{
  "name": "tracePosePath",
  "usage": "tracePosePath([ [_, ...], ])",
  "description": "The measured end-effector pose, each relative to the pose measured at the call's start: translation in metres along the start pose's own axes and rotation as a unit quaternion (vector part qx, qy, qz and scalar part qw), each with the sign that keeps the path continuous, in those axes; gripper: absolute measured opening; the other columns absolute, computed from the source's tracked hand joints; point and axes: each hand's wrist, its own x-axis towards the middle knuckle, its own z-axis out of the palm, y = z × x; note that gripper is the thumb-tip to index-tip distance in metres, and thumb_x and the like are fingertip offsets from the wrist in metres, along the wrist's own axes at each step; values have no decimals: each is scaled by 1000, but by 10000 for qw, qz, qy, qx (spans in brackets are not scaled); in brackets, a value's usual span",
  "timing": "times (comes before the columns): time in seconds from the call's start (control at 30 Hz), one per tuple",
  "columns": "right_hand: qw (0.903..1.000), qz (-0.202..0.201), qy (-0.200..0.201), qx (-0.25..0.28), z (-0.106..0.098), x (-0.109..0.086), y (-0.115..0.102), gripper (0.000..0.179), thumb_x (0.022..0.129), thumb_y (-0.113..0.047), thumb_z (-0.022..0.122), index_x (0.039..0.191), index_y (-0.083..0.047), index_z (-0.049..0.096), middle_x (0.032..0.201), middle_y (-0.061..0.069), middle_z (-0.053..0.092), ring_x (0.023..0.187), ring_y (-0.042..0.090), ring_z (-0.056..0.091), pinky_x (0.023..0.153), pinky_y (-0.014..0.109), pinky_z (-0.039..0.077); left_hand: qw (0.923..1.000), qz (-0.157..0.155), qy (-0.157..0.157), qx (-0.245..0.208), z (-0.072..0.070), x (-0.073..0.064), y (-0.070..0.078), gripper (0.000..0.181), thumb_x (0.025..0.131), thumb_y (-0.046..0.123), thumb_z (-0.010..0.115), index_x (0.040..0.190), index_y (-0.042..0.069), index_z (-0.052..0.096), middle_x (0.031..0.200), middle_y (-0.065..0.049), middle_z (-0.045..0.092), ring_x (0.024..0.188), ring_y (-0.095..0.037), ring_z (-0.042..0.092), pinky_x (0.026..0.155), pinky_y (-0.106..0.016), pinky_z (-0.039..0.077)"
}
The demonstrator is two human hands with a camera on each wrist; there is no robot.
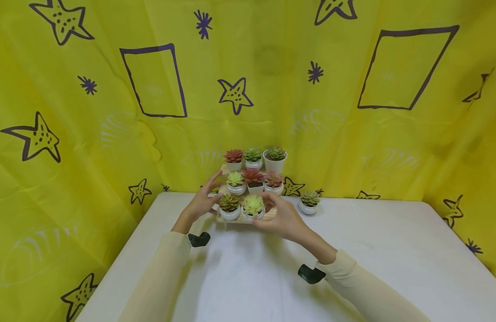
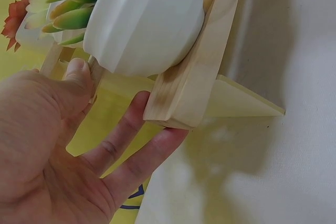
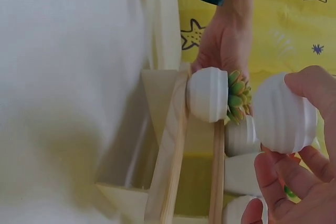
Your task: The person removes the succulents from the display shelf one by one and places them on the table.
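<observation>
A tiered wooden stand [image 1: 270,213] holds potted succulents. My left hand [image 1: 199,203] grips its left end: in the left wrist view the thumb lies at the middle step, and two fingertips touch the end of the front board [image 2: 191,85]. In my right hand [image 1: 288,219] is a small potted succulent, its pale green rosette [image 1: 253,205] over the front step. The right wrist view shows its white pot [image 3: 286,114] between thumb and fingers, apart from the front board [image 3: 170,156]. To its left, a green-and-orange succulent [image 1: 229,203] sits on the front step.
On the middle and back steps stand several more pots, among them a red succulent [image 1: 253,176] and a green one in a taller white pot [image 1: 274,165]. Another potted succulent [image 1: 309,202] is on the white table [image 1: 372,250], right of the stand. A yellow patterned curtain [image 1: 272,98] hangs behind.
</observation>
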Motion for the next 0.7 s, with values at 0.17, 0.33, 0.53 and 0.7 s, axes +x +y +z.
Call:
tracePosePath([
  [0.17, 9996, -256, 91, 9, -9, -4, 8, 65, 78, -22, 91, 134, -11, 61, 105, -1, 69, 93, 23, 65, 77, 41, 51, 10000, -2, 5, 26, 0, 0, 1, 75, 108, 7, 53, 165, 39, 17, 163, -24, 28, 98, -35, 69, 59, -43, 60],
  [0.33, 9980, -513, 350, -80, -22, -8, 18, 65, 77, -16, 92, 134, -10, 61, 112, 2, 72, 91, 24, 63, 74, 34, 48, 10000, -62, -12, 33, 1, 0, 0, 75, 108, 7, 53, 164, 40, 17, 164, -22, 29, 98, -34, 67, 59, -41, 60],
  [0.53, 9969, -370, 674, -136, -38, -11, 28, 64, 78, -14, 91, 134, -8, 60, 116, 8, 73, 96, 24, 63, 77, 41, 50, 9999, -122, -62, -52, 0, 1, 0, 75, 108, 9, 53, 164, 42, 17, 165, -21, 26, 104, -39, 66, 61, -43, 60],
  [0.7, 9961, -72, 872, -70, -52, -13, 39, 63, 81, -15, 89, 135, -5, 58, 121, 13, 73, 106, 27, 66, 82, 47, 53, 9999, -85, -81, -86, -1, 1, 0, 74, 108, 9, 52, 165, 41, 16, 165, -23, 25, 101, -38, 67, 60, -44, 60],
])
